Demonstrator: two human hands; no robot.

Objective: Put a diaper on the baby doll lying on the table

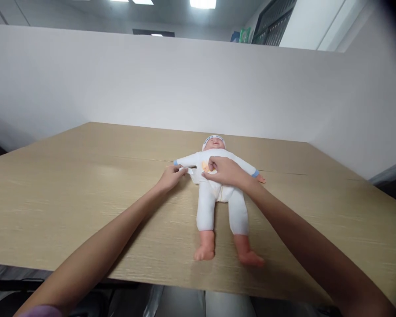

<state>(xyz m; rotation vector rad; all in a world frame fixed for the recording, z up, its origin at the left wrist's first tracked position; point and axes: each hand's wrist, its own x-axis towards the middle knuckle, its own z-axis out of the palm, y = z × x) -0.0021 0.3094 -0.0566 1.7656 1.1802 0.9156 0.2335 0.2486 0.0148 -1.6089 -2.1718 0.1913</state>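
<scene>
A baby doll (pixel 206 211) lies on its back, head away from me, in a white outfit with blue cuffs and a white printed hat. A white diaper (pixel 221 193) shows around its hips. Beside the doll's waist, on the left, my left hand (pixel 172 178) is closed in a pinch on a thin white diaper side tab (pixel 195 177). Over the doll's belly rests my right hand (pixel 227 171), its fingers curled and thumb bent next to an orange print (pixel 205 166). What sits between those right fingertips is partly hidden.
The doll lies on a light wooden table (pixel 119 211) with a seam across it. A white partition (pixel 152 83) rises along the back and right side. The table's front edge is close to my lap (pixel 204 304).
</scene>
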